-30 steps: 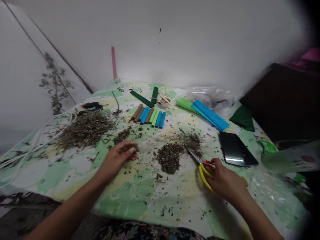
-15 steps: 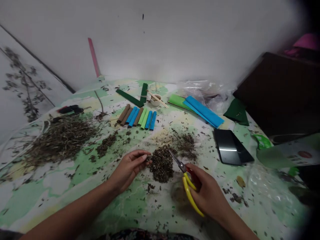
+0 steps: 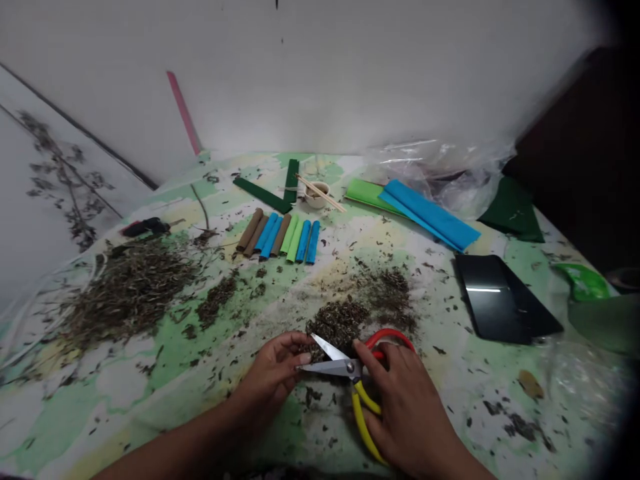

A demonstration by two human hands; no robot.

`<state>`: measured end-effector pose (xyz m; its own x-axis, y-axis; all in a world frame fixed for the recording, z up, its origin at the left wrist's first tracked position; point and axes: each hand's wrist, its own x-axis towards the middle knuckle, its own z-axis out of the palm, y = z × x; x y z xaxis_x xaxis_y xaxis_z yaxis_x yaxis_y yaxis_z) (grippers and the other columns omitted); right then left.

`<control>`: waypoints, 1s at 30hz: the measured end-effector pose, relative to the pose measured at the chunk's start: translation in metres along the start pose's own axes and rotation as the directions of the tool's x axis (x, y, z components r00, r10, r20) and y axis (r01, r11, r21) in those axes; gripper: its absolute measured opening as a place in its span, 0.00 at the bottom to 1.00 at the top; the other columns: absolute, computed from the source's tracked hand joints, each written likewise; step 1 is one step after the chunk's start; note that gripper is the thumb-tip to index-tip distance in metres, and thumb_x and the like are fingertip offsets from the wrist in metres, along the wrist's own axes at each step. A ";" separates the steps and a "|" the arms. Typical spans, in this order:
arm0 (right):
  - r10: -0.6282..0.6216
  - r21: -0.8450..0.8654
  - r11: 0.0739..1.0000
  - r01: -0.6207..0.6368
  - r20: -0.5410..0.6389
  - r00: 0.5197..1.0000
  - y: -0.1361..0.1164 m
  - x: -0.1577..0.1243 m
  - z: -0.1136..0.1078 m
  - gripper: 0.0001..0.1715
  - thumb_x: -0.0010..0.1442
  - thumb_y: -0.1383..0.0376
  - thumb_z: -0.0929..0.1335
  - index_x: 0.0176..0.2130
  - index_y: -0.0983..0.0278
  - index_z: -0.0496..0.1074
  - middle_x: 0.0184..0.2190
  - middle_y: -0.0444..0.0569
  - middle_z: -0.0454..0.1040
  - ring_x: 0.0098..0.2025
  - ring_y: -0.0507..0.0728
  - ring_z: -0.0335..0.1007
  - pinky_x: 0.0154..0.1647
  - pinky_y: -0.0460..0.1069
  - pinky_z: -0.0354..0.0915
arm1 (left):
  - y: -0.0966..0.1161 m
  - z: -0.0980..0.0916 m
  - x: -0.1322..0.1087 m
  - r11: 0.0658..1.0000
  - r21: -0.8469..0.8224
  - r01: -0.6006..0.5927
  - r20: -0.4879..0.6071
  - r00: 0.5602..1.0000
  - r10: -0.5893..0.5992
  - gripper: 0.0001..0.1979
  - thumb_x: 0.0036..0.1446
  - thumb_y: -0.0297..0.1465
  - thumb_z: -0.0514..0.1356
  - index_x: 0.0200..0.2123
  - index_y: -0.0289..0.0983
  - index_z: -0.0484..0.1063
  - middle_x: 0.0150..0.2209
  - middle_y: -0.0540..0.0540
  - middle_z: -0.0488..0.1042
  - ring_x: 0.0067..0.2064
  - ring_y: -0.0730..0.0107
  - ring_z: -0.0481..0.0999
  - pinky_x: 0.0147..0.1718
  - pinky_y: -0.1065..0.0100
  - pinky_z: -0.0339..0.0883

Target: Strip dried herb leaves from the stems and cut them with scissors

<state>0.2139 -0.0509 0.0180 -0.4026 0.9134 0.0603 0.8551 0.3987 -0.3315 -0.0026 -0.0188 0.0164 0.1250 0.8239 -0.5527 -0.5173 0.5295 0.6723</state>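
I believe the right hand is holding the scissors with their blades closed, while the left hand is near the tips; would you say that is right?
Not quite: the blades are spread open, not closed, as the head view shows. The right hand is indeed holding the scissors, and the left hand is near the tips.

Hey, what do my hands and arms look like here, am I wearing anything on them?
Both your left hand and right hand look bare: no gloves, and no rings that I can make out. The forearms show no watch or bracelet.
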 end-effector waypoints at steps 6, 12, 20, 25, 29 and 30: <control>-0.005 0.056 0.998 0.000 0.082 0.997 0.002 0.003 -0.007 0.40 0.48 0.62 0.68 0.60 0.59 0.56 0.40 0.55 0.64 0.43 0.64 0.59 0.46 0.60 0.58 | 0.000 0.002 -0.001 0.998 0.058 0.003 0.017 1.000 -0.004 0.15 0.29 0.28 0.74 0.25 0.35 0.75 0.25 0.50 0.74 0.26 0.75 0.72 0.25 0.76 0.65; -0.035 0.042 0.999 0.031 0.106 0.994 0.005 0.000 -0.004 0.37 0.49 0.60 0.67 0.58 0.59 0.59 0.37 0.54 0.66 0.38 0.61 0.62 0.39 0.53 0.59 | -0.002 0.001 -0.001 0.997 0.073 0.031 0.044 0.998 -0.034 0.15 0.28 0.28 0.74 0.23 0.34 0.74 0.23 0.50 0.74 0.25 0.76 0.72 0.24 0.76 0.64; -0.072 -0.013 0.997 0.074 0.122 0.990 0.006 -0.005 -0.004 0.34 0.49 0.60 0.67 0.55 0.59 0.61 0.33 0.50 0.69 0.31 0.58 0.66 0.32 0.49 0.56 | -0.001 0.000 -0.001 0.998 0.002 0.061 0.063 0.996 -0.060 0.18 0.25 0.26 0.74 0.24 0.33 0.73 0.23 0.48 0.76 0.25 0.72 0.74 0.26 0.74 0.67; -0.092 -0.048 0.994 0.100 0.148 0.985 0.006 -0.008 -0.005 0.31 0.50 0.61 0.66 0.54 0.60 0.60 0.31 0.49 0.70 0.30 0.58 0.68 0.29 0.49 0.56 | -0.001 -0.001 -0.001 0.998 0.007 0.066 0.076 0.995 -0.066 0.17 0.27 0.25 0.74 0.24 0.33 0.72 0.23 0.48 0.76 0.24 0.72 0.74 0.26 0.72 0.69; -0.087 -0.029 0.995 0.094 0.177 0.980 0.006 -0.009 -0.005 0.29 0.51 0.61 0.66 0.53 0.60 0.61 0.31 0.48 0.72 0.31 0.58 0.69 0.29 0.48 0.58 | 0.000 0.000 -0.002 0.997 0.009 0.072 0.082 0.994 -0.073 0.16 0.29 0.26 0.74 0.24 0.33 0.73 0.24 0.48 0.76 0.27 0.70 0.75 0.30 0.70 0.70; -0.081 -0.017 0.996 0.085 0.182 0.980 0.006 -0.009 -0.005 0.29 0.52 0.61 0.66 0.53 0.60 0.61 0.31 0.48 0.72 0.31 0.57 0.70 0.29 0.48 0.58 | 0.000 0.000 -0.002 0.997 0.008 0.072 0.087 0.994 -0.072 0.15 0.29 0.26 0.74 0.24 0.33 0.74 0.24 0.48 0.76 0.27 0.70 0.76 0.30 0.70 0.71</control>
<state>0.2245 -0.0562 0.0203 -0.5229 0.8481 -0.0855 0.8231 0.4762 -0.3094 -0.0026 -0.0204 0.0176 0.2353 0.7978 -0.5550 -0.5005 0.5890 0.6345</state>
